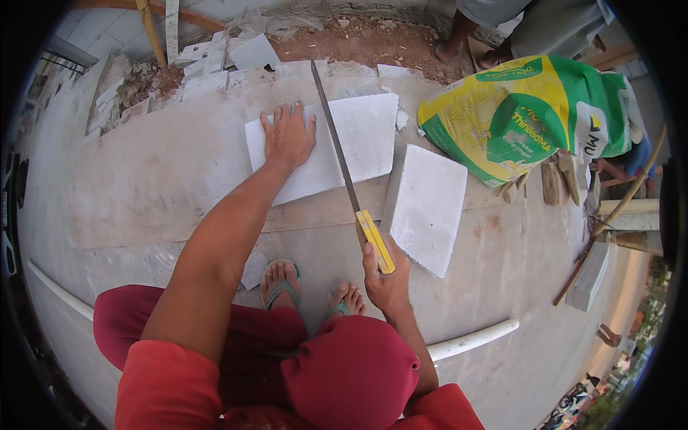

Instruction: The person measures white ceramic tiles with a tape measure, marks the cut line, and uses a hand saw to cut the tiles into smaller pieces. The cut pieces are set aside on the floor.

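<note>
Floor: a grey concrete floor (179, 269) lies under you, with a strip of broken earth (344, 46) at its far side.
Block: 1 white block (369, 136) lies flat in front of your feet, so both hands can reach it.
Left hand: your left hand (290, 136) is not grasping; it rests with fingers spread on the block's left part, probably to keep it steady by weight.
Right hand: your right hand (387, 276) grasps the yellow handle (378, 244) of the saw (342, 161).
Blade: it crosses the block near its middle, pointing away from you; I cannot tell if it has entered the material.
Second block: another white block (430, 208) lies just beside, right of the blade, seemingly within easy reach.
Bag: a green and yellow bag (494, 115) lies beyond it.
</note>
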Motion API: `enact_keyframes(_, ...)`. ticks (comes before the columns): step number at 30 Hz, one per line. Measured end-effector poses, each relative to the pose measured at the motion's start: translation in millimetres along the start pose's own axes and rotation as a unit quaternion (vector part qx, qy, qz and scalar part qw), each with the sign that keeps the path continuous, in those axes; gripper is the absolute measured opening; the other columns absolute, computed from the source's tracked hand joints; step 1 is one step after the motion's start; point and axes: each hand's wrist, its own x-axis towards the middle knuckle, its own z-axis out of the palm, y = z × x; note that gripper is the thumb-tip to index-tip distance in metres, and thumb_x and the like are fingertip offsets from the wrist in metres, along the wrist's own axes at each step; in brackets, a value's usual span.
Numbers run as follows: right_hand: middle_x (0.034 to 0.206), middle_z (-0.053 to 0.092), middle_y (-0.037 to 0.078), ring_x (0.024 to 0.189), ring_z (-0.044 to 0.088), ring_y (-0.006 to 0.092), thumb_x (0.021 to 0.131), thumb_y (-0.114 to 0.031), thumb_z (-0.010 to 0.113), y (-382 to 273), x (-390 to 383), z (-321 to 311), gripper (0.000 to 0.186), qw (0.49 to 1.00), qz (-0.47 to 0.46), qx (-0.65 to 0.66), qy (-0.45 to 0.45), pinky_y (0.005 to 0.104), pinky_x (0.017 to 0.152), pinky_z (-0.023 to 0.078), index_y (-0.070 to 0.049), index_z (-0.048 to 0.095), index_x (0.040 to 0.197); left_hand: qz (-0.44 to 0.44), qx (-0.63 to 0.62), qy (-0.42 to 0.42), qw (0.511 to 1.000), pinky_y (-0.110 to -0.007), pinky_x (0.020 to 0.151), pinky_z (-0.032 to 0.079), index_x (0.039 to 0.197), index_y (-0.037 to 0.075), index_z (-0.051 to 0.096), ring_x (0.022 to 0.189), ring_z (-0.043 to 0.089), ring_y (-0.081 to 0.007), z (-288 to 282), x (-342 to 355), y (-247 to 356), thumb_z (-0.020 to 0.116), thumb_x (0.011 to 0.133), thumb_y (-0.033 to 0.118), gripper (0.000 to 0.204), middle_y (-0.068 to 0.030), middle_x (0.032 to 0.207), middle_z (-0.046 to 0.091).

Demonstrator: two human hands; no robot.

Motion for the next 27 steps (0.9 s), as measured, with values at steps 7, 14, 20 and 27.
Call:
enact_keyframes(7,0.083,0.065,0.018,0.071,0.061,0.0247,0.109,-0.019,0.061,0.2,17.0,-6.5,0.026,0.999,0.016,-0.021,-0.032,0.0393,0.069,0.051,0.003,0.07,0.119,0.024,-0.018,0.017,0.999,-0.068,0.122,0.024,0.145,0.002,0.062,0.137,0.053,-0.0378,-1.9,0.5,0.7,0.051,0.109,0.038,0.052,-0.0208,0.139,0.062)
enact_keyframes(14,0.088,0.071,0.023,0.074,0.073,0.0378,0.104,-0.015,0.067,9.8,-22.8,-14.0,0.024,1.0,0.014,-0.011,-0.024,0.0418,0.067,0.056,0.003,0.068,0.121,0.011,-0.02,0.028,0.999,-0.067,0.121,0.025,0.143,0.004,0.063,0.134,0.054,-0.038,-2.5,2.3,-7.6,0.054,0.107,0.037,0.049,-0.0201,0.136,0.063)
enact_keyframes(20,0.095,0.074,0.025,0.077,0.075,0.039,0.103,-0.014,0.067,19.4,-16.7,-13.2,0.029,0.999,-0.032,-0.026,-0.002,0.0408,0.069,0.058,0.002,0.068,0.128,0.035,-0.024,0.022,0.999,-0.066,0.12,0.027,0.141,0.005,0.064,0.133,0.055,-0.0379,0.5,3.3,2.1,0.056,0.107,0.036,0.047,-0.0198,0.136,0.064)
enact_keyframes(27,0.087,0.071,0.023,0.069,0.069,0.0381,0.104,-0.015,0.068,14.0,-16.7,0.1,0.019,1.0,-0.008,-0.003,0.005,0.0423,0.065,0.055,0.0,0.069,0.115,0.038,-0.013,0.057,0.998,-0.067,0.119,0.028,0.139,0.005,0.065,0.131,0.057,-0.0383,3.7,2.7,-9.9,0.057,0.106,0.036,0.046,-0.0193,0.133,0.065)
